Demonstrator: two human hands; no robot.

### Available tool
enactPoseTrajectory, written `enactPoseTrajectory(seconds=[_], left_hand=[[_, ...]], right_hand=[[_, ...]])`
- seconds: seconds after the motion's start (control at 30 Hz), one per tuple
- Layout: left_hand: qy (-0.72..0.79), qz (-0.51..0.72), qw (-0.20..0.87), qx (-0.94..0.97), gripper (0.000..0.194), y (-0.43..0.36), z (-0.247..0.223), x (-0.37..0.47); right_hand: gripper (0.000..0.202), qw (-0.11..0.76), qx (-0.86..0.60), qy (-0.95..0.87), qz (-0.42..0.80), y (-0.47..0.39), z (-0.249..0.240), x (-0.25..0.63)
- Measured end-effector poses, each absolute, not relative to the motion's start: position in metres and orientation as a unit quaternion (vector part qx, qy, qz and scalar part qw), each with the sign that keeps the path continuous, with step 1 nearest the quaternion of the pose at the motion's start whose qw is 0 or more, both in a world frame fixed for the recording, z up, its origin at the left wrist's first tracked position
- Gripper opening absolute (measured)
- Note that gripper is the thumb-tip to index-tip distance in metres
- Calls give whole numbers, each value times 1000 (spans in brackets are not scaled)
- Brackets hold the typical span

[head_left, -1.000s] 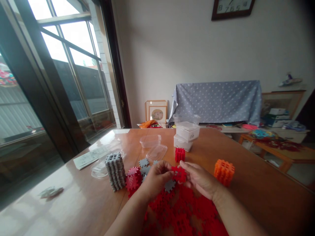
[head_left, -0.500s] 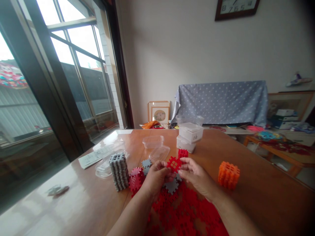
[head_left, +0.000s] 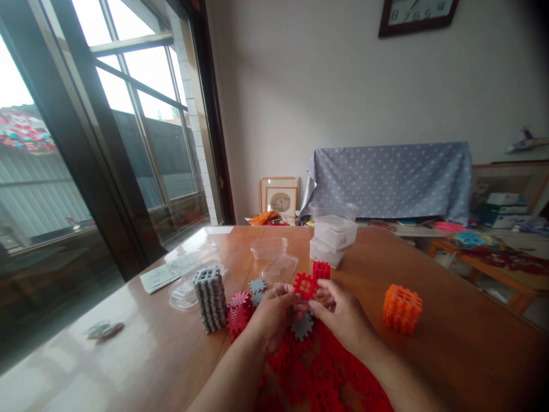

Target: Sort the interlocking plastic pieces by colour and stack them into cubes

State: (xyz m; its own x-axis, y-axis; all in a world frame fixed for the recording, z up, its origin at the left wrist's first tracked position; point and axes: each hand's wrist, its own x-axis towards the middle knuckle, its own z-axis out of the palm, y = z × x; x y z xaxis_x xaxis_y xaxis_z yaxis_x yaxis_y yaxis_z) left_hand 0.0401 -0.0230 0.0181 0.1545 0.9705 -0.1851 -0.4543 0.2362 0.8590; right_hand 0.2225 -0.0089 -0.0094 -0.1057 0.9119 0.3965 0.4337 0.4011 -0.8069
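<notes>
A red interlocking plastic tile [head_left: 305,286] with a window-like opening is held up between my two hands. My left hand [head_left: 278,312] pinches its left edge. The fingers of my right hand [head_left: 338,312] close on its right edge. Beneath them, a grey tile [head_left: 302,327] lies on a spread of loose red tiles [head_left: 317,372]. Just behind the held tile stands a small red stack [head_left: 321,270]. To the left of my left hand are a dark red stack [head_left: 239,313] and several grey tiles [head_left: 257,289].
A tall grey stack [head_left: 210,300] stands at left, an orange stack [head_left: 402,309] at right. Clear containers [head_left: 333,233] are piled at the back, near an open tub [head_left: 269,248] and a lid [head_left: 279,269]. A paper booklet [head_left: 160,278] and a small plastic bag [head_left: 103,330] lie left.
My right hand's fingers have drawn in closer around the tile's right edge. The tile stays raised in front of the small red stack. The view has shifted slightly.
</notes>
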Motion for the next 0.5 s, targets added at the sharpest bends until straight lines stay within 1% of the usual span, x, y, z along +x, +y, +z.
enactPoseTrajectory(seconds=[0.1,0.27,0.5], left_hand=[[387,523,685,327,27,-24,19,41],[384,524,685,329,26,-25,20,42],[384,520,695,314,27,-24,20,42]], right_hand=[[42,464,-486,-698,248,-10,-8,222],[47,467,-492,-694,242,-14,-3,222],[45,469,-488,-704,215,-11,-5,224]])
